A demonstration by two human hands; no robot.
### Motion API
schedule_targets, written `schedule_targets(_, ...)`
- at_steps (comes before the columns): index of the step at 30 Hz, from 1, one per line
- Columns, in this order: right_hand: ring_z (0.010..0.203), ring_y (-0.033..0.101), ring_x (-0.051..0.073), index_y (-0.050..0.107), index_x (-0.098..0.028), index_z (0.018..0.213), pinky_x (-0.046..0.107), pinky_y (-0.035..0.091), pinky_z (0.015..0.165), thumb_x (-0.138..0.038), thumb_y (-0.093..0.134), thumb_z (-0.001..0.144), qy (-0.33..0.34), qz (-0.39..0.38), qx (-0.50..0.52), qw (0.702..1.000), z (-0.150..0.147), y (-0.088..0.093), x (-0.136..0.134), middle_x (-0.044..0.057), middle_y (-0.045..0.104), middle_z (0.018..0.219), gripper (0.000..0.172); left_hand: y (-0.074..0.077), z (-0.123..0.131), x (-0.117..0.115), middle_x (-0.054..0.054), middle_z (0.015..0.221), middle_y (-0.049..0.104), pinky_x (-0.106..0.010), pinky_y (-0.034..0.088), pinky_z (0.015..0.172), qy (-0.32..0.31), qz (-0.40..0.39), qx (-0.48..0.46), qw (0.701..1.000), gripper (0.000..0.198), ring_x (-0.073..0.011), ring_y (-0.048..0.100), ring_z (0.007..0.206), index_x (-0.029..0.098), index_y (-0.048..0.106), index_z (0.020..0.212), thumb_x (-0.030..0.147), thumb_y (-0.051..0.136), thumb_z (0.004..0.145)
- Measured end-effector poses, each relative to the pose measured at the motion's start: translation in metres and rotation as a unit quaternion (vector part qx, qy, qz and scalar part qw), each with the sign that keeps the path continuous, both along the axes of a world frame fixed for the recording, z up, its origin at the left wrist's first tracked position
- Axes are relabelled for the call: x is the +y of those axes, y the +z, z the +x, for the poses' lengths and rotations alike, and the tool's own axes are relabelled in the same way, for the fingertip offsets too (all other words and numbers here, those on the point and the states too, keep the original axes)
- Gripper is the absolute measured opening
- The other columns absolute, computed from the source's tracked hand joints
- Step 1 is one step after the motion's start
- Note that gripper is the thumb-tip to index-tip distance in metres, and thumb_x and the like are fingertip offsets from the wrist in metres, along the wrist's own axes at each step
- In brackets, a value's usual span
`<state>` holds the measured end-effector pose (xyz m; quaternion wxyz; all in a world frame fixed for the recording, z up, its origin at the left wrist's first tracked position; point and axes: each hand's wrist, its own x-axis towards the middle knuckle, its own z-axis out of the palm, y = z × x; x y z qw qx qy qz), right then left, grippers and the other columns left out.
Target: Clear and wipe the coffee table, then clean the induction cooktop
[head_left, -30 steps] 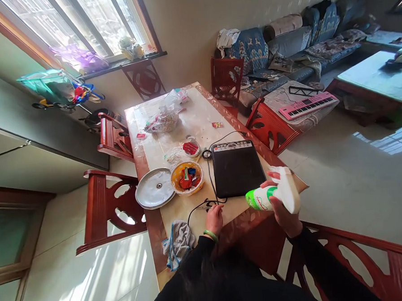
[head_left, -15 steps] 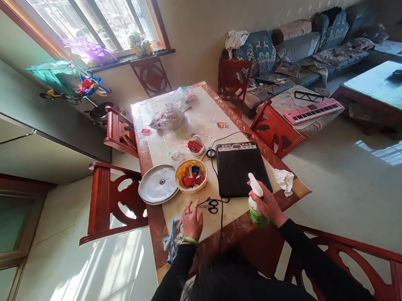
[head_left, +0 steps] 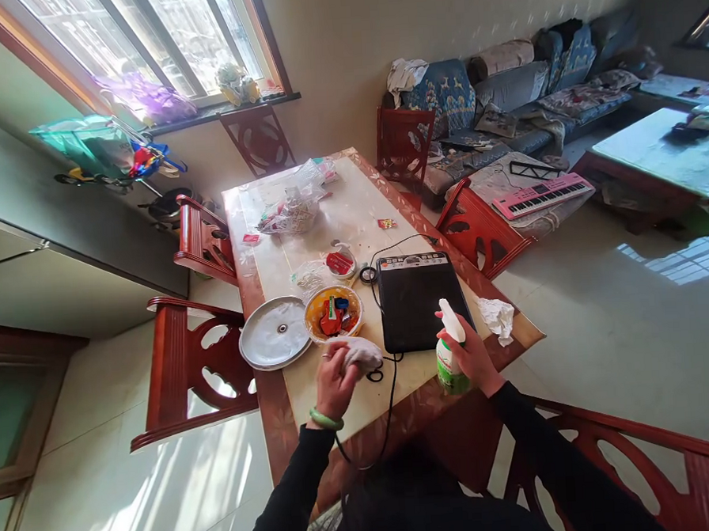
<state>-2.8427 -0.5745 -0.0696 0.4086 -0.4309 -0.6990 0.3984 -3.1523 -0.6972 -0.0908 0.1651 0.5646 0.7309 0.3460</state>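
Note:
My left hand (head_left: 335, 381), with a green bangle at the wrist, is closed on a bunched pale cloth (head_left: 362, 352). The cloth hangs above the table's near part and partly covers a pair of scissors (head_left: 374, 373), of which the black handles show. In my right hand (head_left: 475, 358) is a white and green spray bottle (head_left: 448, 356), upright at the near right edge of the induction cooker (head_left: 423, 301). The fingers wrap round the bottle's neck by the trigger. From the cooker, a black cord (head_left: 391, 422) loops down near my left wrist.
Left of the cooker are an orange basket (head_left: 308, 325) with small packets and round metal lids (head_left: 263, 334). A crumpled tissue (head_left: 497, 318) lies right of it. Farther back stands a plastic-covered bowl (head_left: 292, 213). Wooden chairs (head_left: 193, 369) surround the table (head_left: 356, 186).
My left hand has picked up the cloth from the table's near left side and now holds it near the scissors. The right hand still grips the spray bottle. The view has shifted slightly.

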Motion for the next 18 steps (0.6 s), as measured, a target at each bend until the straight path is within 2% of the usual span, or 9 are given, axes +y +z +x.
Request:
schedule_targets(1, 0.113, 0.068, 0.03, 0.062, -0.022, 0.141, 0.047, 0.054, 0.103, -0.059, 0.059, 0.1, -0.004, 0.002, 0.009, 1.0, 0.001, 0.002, 0.0, 0.012, 0.072, 0.13, 0.055, 0.006, 0.018, 0.014, -0.01, 0.127, 0.068, -0.036, 0.05, 0.109, -0.065, 0.001, -0.034, 0.997, 0.023, -0.0264, 0.064, 0.12, 0.023, 0.071, 0.102, 0.02, 0.051, 0.091)
schedule_targets(3, 0.108, 0.07, 0.03, 0.064, -0.021, 0.137, 0.046, 0.056, 0.098, -0.061, 0.058, 0.1, -0.011, 0.007, 0.017, 1.0, 0.002, 0.006, 0.004, 0.012, 0.074, 0.122, 0.055, 0.003, 0.055, 0.039, -0.009, 0.128, 0.07, -0.036, 0.05, 0.109, -0.175, -0.024, -0.074, 0.982, 0.029, -0.0258, 0.066, 0.119, 0.023, 0.072, 0.111, 0.017, 0.052, 0.091)
schedule_targets(5, 0.105, 0.071, 0.031, 0.068, -0.021, 0.128, 0.047, 0.057, 0.096, -0.065, 0.06, 0.097, -0.012, 0.015, 0.003, 1.0, 0.006, 0.011, 0.008, 0.012, 0.074, 0.117, 0.054, -0.015, 0.085, 0.059, -0.011, 0.128, 0.07, -0.038, 0.049, 0.109, -0.228, -0.092, -0.047, 0.968, 0.032, -0.0276, 0.068, 0.118, 0.023, 0.072, 0.116, 0.015, 0.057, 0.088)
schedule_targets(7, 0.105, 0.071, 0.032, 0.069, -0.022, 0.126, 0.05, 0.056, 0.099, -0.065, 0.063, 0.095, -0.02, 0.033, -0.016, 0.999, 0.016, 0.017, 0.011, 0.012, 0.074, 0.118, 0.054, -0.038, 0.101, 0.072, -0.013, 0.129, 0.069, -0.04, 0.051, 0.104, -0.227, -0.179, 0.021, 0.957, 0.026, -0.0294, 0.07, 0.112, 0.022, 0.071, 0.111, 0.016, 0.061, 0.088)
schedule_targets(9, 0.111, 0.07, 0.033, 0.067, -0.024, 0.133, 0.053, 0.053, 0.105, -0.062, 0.061, 0.097, -0.065, 0.068, -0.006, 0.996, 0.029, 0.021, 0.012, 0.012, 0.073, 0.123, 0.052, -0.056, 0.101, 0.078, -0.015, 0.13, 0.067, -0.041, 0.052, 0.098, -0.191, -0.234, 0.078, 0.95, 0.019, -0.0305, 0.072, 0.108, 0.021, 0.069, 0.109, 0.019, 0.06, 0.092)
schedule_targets(11, 0.12, 0.067, 0.034, 0.067, -0.025, 0.134, 0.055, 0.05, 0.111, -0.059, 0.056, 0.101, -0.114, 0.094, 0.014, 0.989, 0.042, 0.021, 0.012, 0.013, 0.072, 0.127, 0.05, -0.064, 0.088, 0.08, -0.016, 0.131, 0.066, -0.041, 0.052, 0.095, -0.146, -0.246, 0.113, 0.952, 0.018, -0.0312, 0.072, 0.11, 0.021, 0.066, 0.11, 0.022, 0.056, 0.096)
schedule_targets(14, 0.124, 0.066, 0.035, 0.072, -0.025, 0.124, 0.055, 0.05, 0.112, -0.061, 0.058, 0.098, -0.108, 0.068, -0.013, 0.992, 0.055, 0.009, 0.015, 0.012, 0.074, 0.125, 0.047, -0.062, 0.059, 0.08, -0.016, 0.13, 0.066, -0.039, 0.051, 0.093, -0.093, -0.258, 0.147, 0.95, 0.018, -0.0303, 0.072, 0.111, 0.021, 0.065, 0.112, 0.024, 0.053, 0.099)
schedule_targets(16, 0.123, 0.067, 0.034, 0.071, -0.025, 0.126, 0.053, 0.05, 0.111, -0.061, 0.062, 0.095, -0.092, 0.042, -0.04, 0.994, 0.06, -0.003, 0.017, 0.011, 0.074, 0.127, 0.048, -0.059, 0.044, 0.079, -0.015, 0.129, 0.067, -0.038, 0.05, 0.091, -0.075, -0.271, 0.16, 0.946, 0.017, -0.0294, 0.072, 0.11, 0.02, 0.065, 0.111, 0.025, 0.053, 0.1)
schedule_targets(18, 0.12, 0.067, 0.032, 0.069, -0.024, 0.129, 0.053, 0.051, 0.11, -0.06, 0.062, 0.095, -0.108, 0.039, -0.043, 0.992, 0.065, -0.015, 0.019, 0.011, 0.074, 0.131, 0.05, -0.057, 0.037, 0.077, -0.014, 0.129, 0.069, -0.036, 0.049, 0.091, -0.073, -0.274, 0.162, 0.945, 0.017, -0.0287, 0.071, 0.111, 0.02, 0.065, 0.111, 0.026, 0.053, 0.1)
